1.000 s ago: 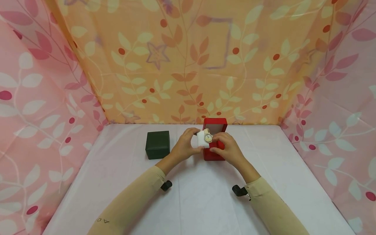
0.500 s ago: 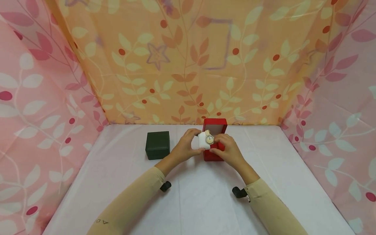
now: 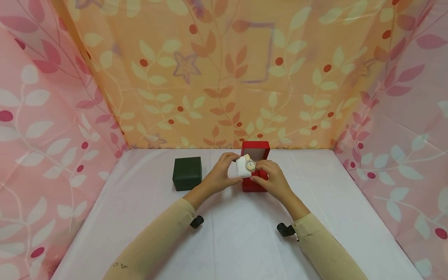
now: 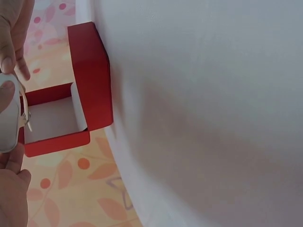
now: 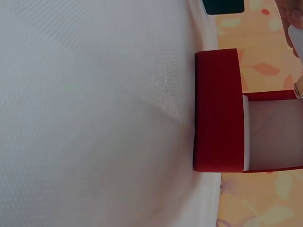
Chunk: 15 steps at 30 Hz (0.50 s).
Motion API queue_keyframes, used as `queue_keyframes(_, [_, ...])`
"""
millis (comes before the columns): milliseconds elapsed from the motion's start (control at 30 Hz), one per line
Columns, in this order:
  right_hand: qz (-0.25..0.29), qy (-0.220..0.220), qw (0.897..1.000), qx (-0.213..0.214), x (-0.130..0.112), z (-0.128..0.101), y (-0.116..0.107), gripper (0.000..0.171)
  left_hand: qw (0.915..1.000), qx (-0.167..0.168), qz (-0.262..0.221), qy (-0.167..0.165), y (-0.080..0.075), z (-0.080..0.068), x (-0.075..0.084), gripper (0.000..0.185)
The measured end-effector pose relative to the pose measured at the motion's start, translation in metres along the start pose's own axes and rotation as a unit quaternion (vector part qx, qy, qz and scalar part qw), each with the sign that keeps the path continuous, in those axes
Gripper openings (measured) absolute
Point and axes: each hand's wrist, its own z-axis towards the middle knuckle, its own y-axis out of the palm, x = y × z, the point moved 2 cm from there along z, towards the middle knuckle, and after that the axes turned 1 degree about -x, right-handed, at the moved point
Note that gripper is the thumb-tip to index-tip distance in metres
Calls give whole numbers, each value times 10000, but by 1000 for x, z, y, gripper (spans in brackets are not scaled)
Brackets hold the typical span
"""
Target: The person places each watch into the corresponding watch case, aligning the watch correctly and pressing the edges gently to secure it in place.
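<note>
White cloth-covered tabletop (image 3: 241, 245), orange-yellow leaf-and-dot patterned fabric backdrop (image 3: 224, 74) rising behind the far edge, pink leaf-patterned fabric panel (image 3: 38, 151) standing along the left edge, similar pink fabric panel (image 3: 402, 155) along the right edge, soft light

L sleeve (image 3: 156, 239): beige, long, w/ small dk. marking (image 3: 119, 266) on forearm. R sleeve (image 3: 322, 245): same col., creased nr. cuff. L wrist cam (image 3: 197, 222): blk., rounded. R wrist cam (image 3: 285, 229): blk., w/ small shiny bit (image 3: 297, 236).
</note>
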Motion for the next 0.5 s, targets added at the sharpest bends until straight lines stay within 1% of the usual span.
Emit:
queue_keyframes(133, [-37,221,9997,6,-2,0,1,27,9999,151,57,40,1,0,-1,75])
queue_keyframes(267, [70,422,9991,44,-6,0,2,24,9995,326,8,58,1,0,-1,77])
queue_keyframes(367, [142,446,9989,103,-8,-1,3,24,9990,431,-52,48,0,-1,0,78])
queue_keyframes(500, [157,500,9984,191,-9,-2,4,25,9985,542,-15,47,-1,-3,2,80])
